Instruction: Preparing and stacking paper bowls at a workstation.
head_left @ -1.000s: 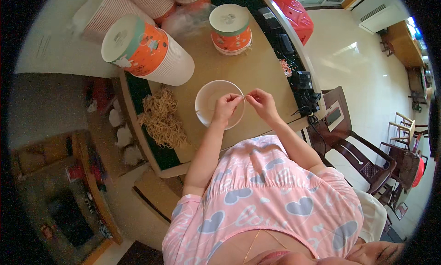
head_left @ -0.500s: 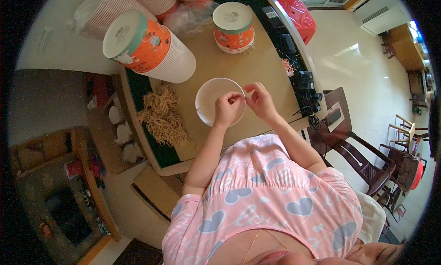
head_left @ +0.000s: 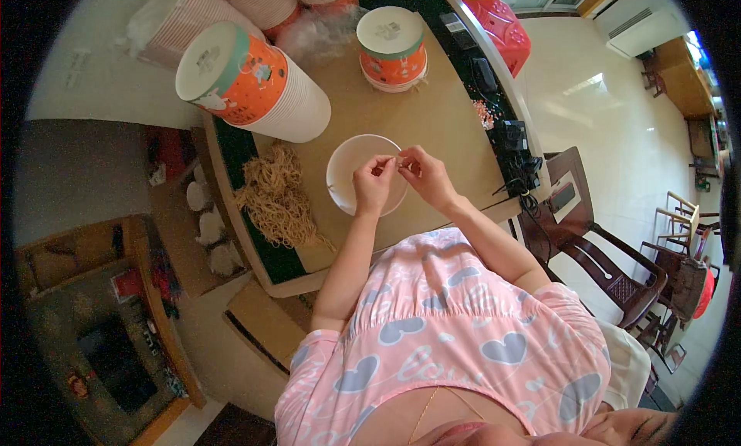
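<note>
A white paper bowl (head_left: 346,164) stands in front of me with its open side up. Over its right part, my left hand (head_left: 373,187) is closed in a pinch. My right hand (head_left: 427,179) pinches close beside it, and the fingertips of both meet near the rim. Whatever they hold is too small to make out. Left of the bowl lies a loose heap of tan string (head_left: 276,199). Behind that leans a tall nested stack of paper tubs (head_left: 266,83) in white, orange and green. A shorter upturned stack (head_left: 392,60) sits farther back.
More nested tubs (head_left: 189,25) in clear plastic (head_left: 320,33) line the table's back. Black adapters and cables (head_left: 513,149) lie along the right edge. A dark chair (head_left: 610,272) holding a phone (head_left: 562,196), and a red stool (head_left: 502,33), stand to the right.
My right hand has shifted left, bringing its fingertips against those of my left hand. The left hand moved slightly left.
</note>
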The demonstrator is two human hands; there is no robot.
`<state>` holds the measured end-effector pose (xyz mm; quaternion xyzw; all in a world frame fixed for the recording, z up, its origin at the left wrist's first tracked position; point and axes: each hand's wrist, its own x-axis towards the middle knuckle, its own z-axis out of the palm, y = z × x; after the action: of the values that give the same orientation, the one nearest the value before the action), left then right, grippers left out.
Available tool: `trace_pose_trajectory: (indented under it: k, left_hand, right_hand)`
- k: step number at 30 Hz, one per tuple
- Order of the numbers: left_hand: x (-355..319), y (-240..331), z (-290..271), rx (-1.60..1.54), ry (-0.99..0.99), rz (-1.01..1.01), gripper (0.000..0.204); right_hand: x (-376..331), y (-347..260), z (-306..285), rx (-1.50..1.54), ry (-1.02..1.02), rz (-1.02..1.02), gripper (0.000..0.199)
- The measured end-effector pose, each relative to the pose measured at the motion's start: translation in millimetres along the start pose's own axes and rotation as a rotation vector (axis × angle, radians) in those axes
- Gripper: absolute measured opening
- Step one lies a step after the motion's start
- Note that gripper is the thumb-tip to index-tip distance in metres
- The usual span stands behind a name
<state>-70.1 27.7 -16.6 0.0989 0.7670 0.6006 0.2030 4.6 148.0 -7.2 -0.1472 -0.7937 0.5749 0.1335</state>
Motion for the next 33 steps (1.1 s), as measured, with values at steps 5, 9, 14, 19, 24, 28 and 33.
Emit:
trace_pose_trajectory:
  k: [5,9,14,19,24,28,33]
  left_hand:
    - [-2,8,0,0.016,0.011,0.016,0.008]
    - [-3,7,1,0.045,0.044,0.079,0.009]
    - [-4,5,8,-0.020,0.112,0.106,0.009]
    - [-12,27,5,0.058,0.099,0.115,0.011]
    - [-24,50,-9,0.423,-0.053,0.139,0.013]
    - [-35,69,-4,0.323,-0.073,0.269,0.011]
    - [-50,84,-2,0.207,-0.149,0.235,0.011]
  right_hand:
    - [-2,2,0,0.020,0.049,-0.025,0.022]
    - [0,-1,-4,0.002,0.027,0.009,0.022]
    - [4,1,-7,-0.028,0.010,-0.051,0.015]
    - [1,-2,-11,-0.031,-0.042,-0.077,0.009]
    - [1,2,-18,-0.090,0.072,-0.122,0.008]
    - [-1,1,-16,-0.078,0.042,-0.192,0.014]
    - [0,2,-19,-0.089,0.050,-0.192,0.018]
